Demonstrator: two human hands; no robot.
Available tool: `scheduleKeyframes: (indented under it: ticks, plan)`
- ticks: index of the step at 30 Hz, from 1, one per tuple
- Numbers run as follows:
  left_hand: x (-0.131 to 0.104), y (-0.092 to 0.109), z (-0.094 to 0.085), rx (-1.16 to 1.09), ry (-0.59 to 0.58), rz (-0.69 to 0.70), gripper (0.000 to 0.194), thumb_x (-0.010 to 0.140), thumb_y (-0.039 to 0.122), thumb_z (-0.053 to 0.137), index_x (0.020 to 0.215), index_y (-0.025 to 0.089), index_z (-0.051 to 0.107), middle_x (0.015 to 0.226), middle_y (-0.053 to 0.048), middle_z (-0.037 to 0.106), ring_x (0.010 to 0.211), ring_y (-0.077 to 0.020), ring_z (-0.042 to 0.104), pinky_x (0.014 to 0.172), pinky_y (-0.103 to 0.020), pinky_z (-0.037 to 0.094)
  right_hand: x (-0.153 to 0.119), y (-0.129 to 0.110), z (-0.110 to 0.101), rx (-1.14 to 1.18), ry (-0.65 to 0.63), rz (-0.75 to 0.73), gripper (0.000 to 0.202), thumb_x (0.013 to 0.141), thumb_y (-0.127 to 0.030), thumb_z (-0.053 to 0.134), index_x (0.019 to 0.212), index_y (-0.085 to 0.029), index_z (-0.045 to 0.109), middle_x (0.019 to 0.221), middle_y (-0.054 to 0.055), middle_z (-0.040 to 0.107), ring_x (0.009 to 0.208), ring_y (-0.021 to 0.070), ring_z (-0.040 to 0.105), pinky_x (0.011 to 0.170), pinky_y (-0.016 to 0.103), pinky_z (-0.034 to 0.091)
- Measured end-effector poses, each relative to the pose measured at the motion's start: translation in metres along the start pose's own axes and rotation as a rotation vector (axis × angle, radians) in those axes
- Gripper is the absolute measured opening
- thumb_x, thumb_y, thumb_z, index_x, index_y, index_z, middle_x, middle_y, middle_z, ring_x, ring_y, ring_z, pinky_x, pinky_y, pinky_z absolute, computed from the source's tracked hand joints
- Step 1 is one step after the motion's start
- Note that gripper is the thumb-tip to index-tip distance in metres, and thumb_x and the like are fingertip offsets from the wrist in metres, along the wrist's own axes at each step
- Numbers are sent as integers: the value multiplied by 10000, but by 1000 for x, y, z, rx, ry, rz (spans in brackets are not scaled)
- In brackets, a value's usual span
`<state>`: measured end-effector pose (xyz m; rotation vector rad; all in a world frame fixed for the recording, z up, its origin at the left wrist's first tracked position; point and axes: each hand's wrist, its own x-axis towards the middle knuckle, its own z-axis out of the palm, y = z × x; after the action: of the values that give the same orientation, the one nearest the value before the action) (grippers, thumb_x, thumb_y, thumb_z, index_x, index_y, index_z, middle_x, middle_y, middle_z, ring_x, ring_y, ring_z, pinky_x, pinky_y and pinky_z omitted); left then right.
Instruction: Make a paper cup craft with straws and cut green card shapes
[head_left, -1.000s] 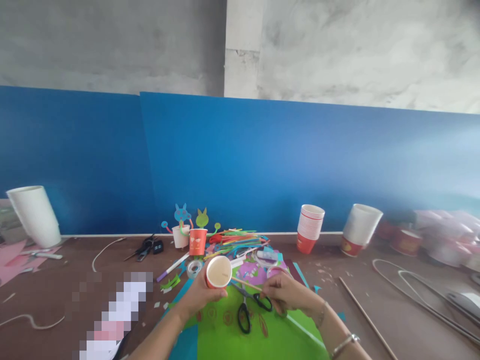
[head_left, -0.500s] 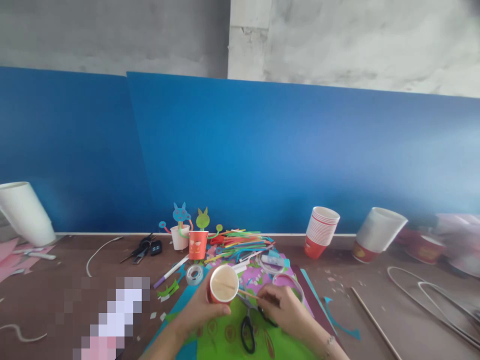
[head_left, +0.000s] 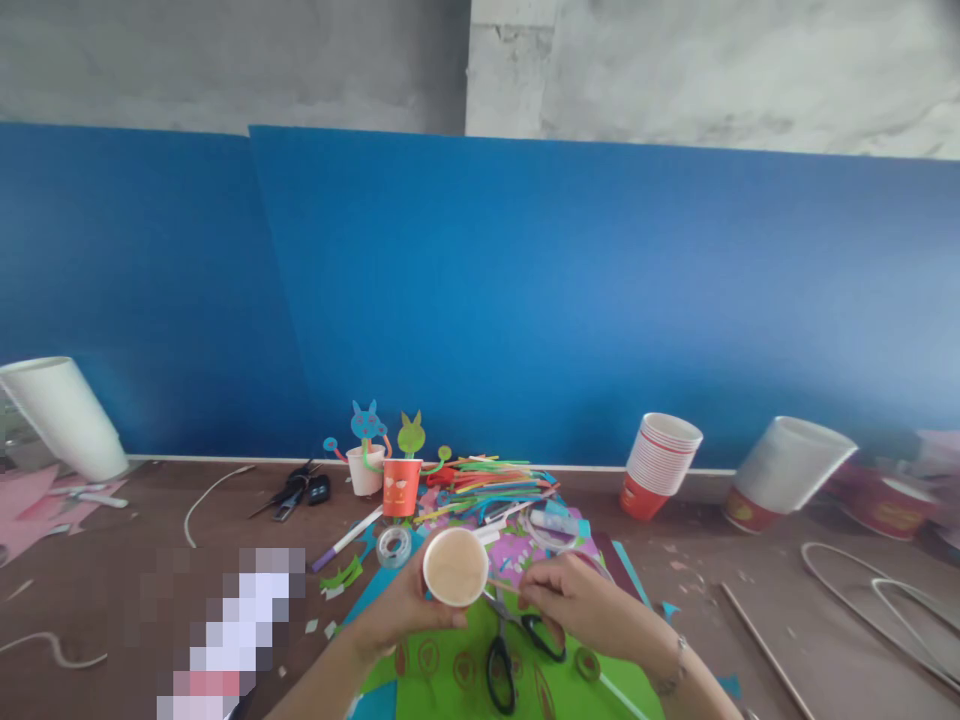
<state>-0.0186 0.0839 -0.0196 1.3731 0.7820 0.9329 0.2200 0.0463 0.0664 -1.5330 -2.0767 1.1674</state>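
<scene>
A paper cup (head_left: 455,567), its open mouth facing me, is held by my left hand (head_left: 409,600), fingers wrapped round its side. To the right of the cup, my right hand (head_left: 574,600) pinches a thin tan stick (head_left: 504,584) that points at the cup's side. Black-handled scissors (head_left: 500,665) lie below the hands on green paper (head_left: 450,690) with drawn shapes. A roll of clear tape (head_left: 394,547) sits left of the cup. Near my right wrist is a small round piece on a pale straw (head_left: 600,675).
Behind the cup stand two decorated cups (head_left: 401,487) with animal heads and a pile of coloured sticks (head_left: 499,485). Stacked cups (head_left: 661,465) are at the right. A long rod (head_left: 765,650) and a cable (head_left: 862,600) lie farther right; keys (head_left: 300,490) lie left.
The stick's tip, earlier across the cup's mouth, is now outside it at the cup's side. My right hand has shifted slightly right, uncovering the round piece on its straw. The view has shifted a little.
</scene>
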Motion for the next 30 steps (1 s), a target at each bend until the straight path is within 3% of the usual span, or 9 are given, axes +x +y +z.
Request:
scheduleKeyframes:
  ticks: [3, 8, 14, 23, 26, 30]
  plan:
    - [0, 1, 2, -63, -62, -55, 1019, 433, 488, 871, 1340, 249, 472, 1195, -116, 622, 1131, -348, 545, 942, -496, 433, 0, 3, -1, 15, -36, 11, 265, 828, -224, 454, 595, -189, 574, 438, -25, 558, 390, 88, 454, 422, 177, 354]
    - [-8, 10, 5, -24, -46, -103, 1033, 421, 498, 871, 1338, 233, 475, 1303, -127, 563, 1230, -358, 468, 1039, -479, 345, 1, 15, 9, 40, 15, 28, 242, 822, -257, 498, 614, -180, 596, 521, 7, 646, 420, 89, 482, 404, 168, 339]
    - [-12, 15, 3, -14, -56, -78, 1004, 454, 482, 865, 1341, 226, 470, 1285, -125, 572, 1235, -352, 462, 1051, -466, 332, 0, 16, 15, 73, -50, 88, 215, 844, -245, 456, 736, -186, 633, 525, -21, 626, 366, 64, 388, 354, 148, 302]
    - [-16, 18, 6, -157, -57, -156, 1040, 431, 396, 895, 1354, 249, 438, 1200, -96, 608, 1141, -339, 517, 978, -466, 389, -4, 10, 11, 157, -104, 135, 220, 854, -303, 467, 728, -180, 600, 472, -44, 569, 308, 47, 356, 311, 138, 271]
    - [-12, 16, 7, -222, -52, -98, 978, 477, 385, 879, 1340, 253, 438, 1142, -81, 620, 1072, -313, 556, 929, -434, 420, -6, 5, 14, 235, -162, 183, 180, 842, -290, 461, 741, -184, 565, 461, -48, 574, 286, 51, 398, 305, 137, 289]
    - [-2, 8, 8, -239, 101, 36, 819, 565, 429, 824, 1280, 235, 476, 1237, -108, 579, 1141, -316, 528, 967, -414, 402, -7, -7, 28, 363, -155, 193, 150, 829, -260, 425, 756, -190, 536, 460, -42, 589, 285, 61, 420, 330, 155, 315]
